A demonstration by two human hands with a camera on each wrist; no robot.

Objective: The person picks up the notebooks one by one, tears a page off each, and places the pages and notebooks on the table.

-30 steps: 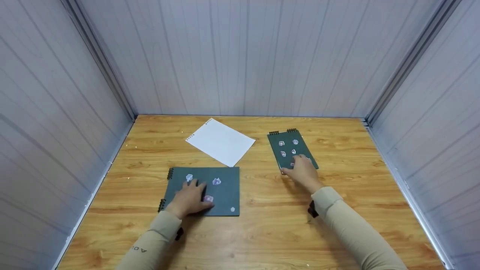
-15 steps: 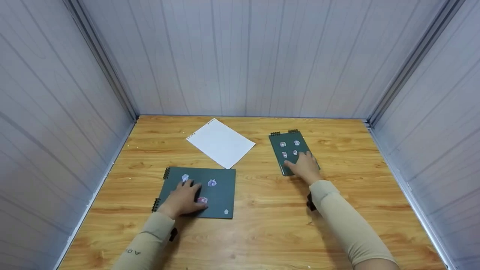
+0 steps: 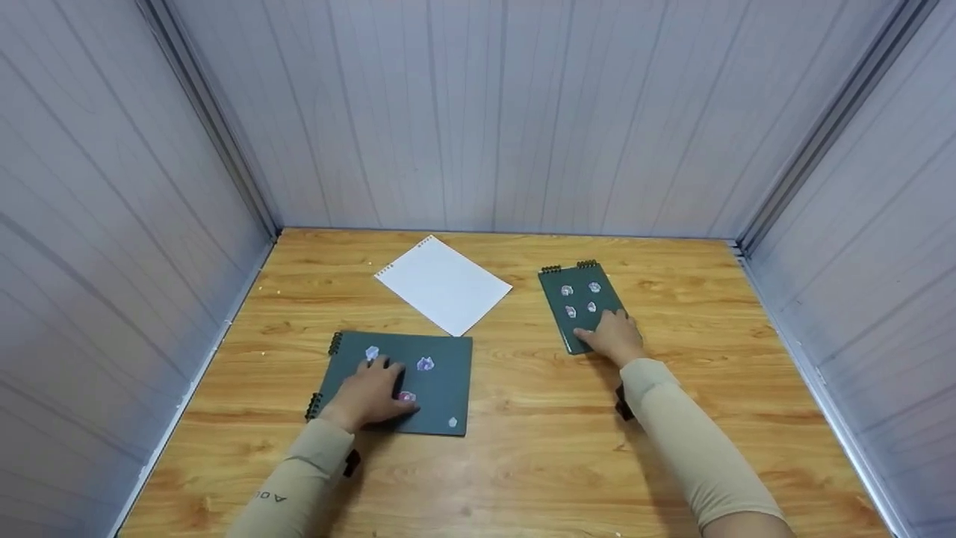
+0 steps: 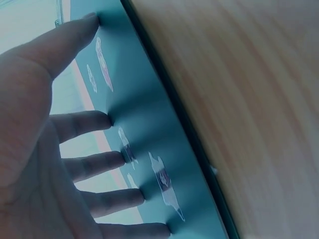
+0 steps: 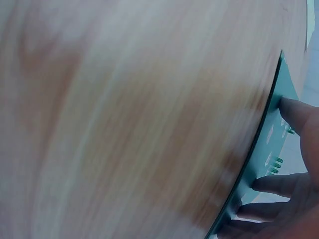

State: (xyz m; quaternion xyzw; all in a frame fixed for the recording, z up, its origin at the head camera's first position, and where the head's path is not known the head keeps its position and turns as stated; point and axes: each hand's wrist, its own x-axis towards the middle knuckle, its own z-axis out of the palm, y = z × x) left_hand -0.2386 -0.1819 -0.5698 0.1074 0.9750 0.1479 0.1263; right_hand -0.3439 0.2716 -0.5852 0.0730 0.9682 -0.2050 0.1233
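- Our left hand [image 3: 369, 394], fingers spread, touches the wide spiral notebook [image 3: 433, 390] lying crosswise.
- Our right hand [image 3: 617, 336], likewise spread, touches the forward-pointing narrow spiral notebook's [image 3: 579, 298] near end.

On the tabletop [image 3: 538, 418], the left notebook [image 3: 438, 394] lies under the left fingers [image 4: 97, 167], side binding [image 3: 334, 344] to their left. Beyond them, slightly right, lies a sheet [image 3: 444, 286]. Under the right fingers [image 5: 276, 184] lies the right notebook [image 3: 581, 300], top binding [image 3: 587, 264] beyond them.
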